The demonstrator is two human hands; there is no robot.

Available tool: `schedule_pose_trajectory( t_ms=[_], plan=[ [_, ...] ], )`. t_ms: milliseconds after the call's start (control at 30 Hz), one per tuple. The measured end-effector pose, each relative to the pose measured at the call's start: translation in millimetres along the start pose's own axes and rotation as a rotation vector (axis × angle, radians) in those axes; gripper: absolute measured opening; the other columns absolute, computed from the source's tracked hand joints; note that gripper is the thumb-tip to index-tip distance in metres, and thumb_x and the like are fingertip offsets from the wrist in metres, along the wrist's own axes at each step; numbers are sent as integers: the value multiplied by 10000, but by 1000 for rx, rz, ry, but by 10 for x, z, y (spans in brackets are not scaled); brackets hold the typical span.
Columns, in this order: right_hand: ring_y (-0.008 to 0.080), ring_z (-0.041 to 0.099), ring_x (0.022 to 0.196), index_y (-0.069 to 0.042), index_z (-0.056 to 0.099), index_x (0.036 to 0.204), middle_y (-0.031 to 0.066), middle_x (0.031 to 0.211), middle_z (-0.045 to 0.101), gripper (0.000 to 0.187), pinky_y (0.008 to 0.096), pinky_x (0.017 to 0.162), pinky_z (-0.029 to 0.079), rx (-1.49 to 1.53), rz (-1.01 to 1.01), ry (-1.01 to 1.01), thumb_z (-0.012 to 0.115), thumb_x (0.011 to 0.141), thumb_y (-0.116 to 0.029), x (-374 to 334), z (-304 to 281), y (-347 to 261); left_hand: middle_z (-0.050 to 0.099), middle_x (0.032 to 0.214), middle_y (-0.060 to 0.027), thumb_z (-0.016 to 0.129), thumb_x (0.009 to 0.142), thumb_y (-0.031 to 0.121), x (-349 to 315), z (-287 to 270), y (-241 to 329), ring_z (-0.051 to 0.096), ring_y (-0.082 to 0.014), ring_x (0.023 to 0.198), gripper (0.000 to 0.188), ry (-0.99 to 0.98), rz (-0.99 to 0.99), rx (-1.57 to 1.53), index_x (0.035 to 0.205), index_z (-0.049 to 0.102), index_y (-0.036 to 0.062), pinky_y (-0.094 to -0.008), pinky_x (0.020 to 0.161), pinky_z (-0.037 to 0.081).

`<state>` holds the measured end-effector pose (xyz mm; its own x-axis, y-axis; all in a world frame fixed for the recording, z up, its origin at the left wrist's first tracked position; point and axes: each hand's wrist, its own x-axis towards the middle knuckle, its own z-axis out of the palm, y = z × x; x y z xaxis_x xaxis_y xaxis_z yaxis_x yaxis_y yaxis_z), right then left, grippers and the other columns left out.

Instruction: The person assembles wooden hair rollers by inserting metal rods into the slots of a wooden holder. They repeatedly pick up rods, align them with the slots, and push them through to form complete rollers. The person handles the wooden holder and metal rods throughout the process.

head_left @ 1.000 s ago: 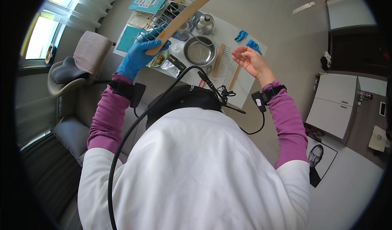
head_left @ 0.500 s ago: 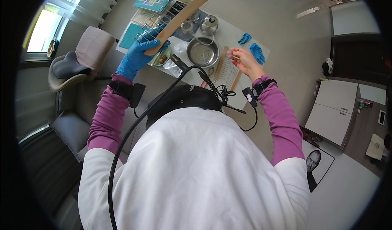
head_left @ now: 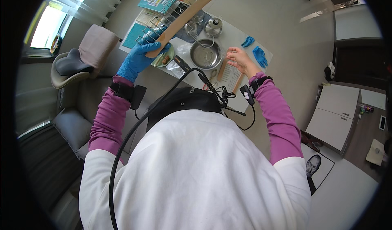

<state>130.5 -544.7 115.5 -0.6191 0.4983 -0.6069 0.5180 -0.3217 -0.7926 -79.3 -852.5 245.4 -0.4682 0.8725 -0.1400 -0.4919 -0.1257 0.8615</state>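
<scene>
My left hand [head_left: 139, 62], in a blue glove, grips the near end of a wooden rail with metal wire prongs [head_left: 185, 18], raised at a slant above the table. My bare right hand [head_left: 241, 62] is over the right part of the table, its fingers bent together. A faint clear something shows by its fingertips, too small to make out. Under that hand lies a second wooden rack with metal prongs [head_left: 236, 82]. Just left of the hand stands a round steel bowl [head_left: 199, 63] with a curved piece inside.
Two blue gloves [head_left: 260, 57] lie at the table's right edge. A plate with brown items [head_left: 170, 50], a foil piece [head_left: 175, 69] and a black box [head_left: 182, 63] sit near the front. Behind the bowl stands a steel container [head_left: 213, 26]. A black cable [head_left: 141, 117] crosses before my body.
My right hand has shifted slightly left, closer to the bowl, and its fingers have turned. The left hand still holds the wooden rail in nearly the same place.
</scene>
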Motion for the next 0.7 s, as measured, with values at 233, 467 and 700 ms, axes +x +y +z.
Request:
schedule_pose_trajectory(
  t_ms=[233,467,700],
  plan=[
    [140,583,991,-51,547,1170,73,1150,579,316,303,839,475,-66,-21,-208,602,870,-131,-440,-142,-474,473,1325,-159,598,843,60,-16,32,50,507,-251,1169,536,7,3,11,1344,422,-11,-349,960,462],
    [112,611,831,-43,651,932,17,894,644,103,266,735,485,-398,-365,-745,615,855,-101,-1545,-43,-1226,487,1269,-193,633,824,82,29,89,82,517,-262,1147,578,11,-3,40,1336,403,-59,-341,982,450],
    [294,610,746,-35,631,858,105,854,591,82,353,676,503,-827,-1012,-847,587,790,-25,-2099,647,-875,501,1259,-190,591,866,82,46,124,79,525,-276,1150,529,-35,2,29,1338,398,-61,-362,1002,442]
  ],
)
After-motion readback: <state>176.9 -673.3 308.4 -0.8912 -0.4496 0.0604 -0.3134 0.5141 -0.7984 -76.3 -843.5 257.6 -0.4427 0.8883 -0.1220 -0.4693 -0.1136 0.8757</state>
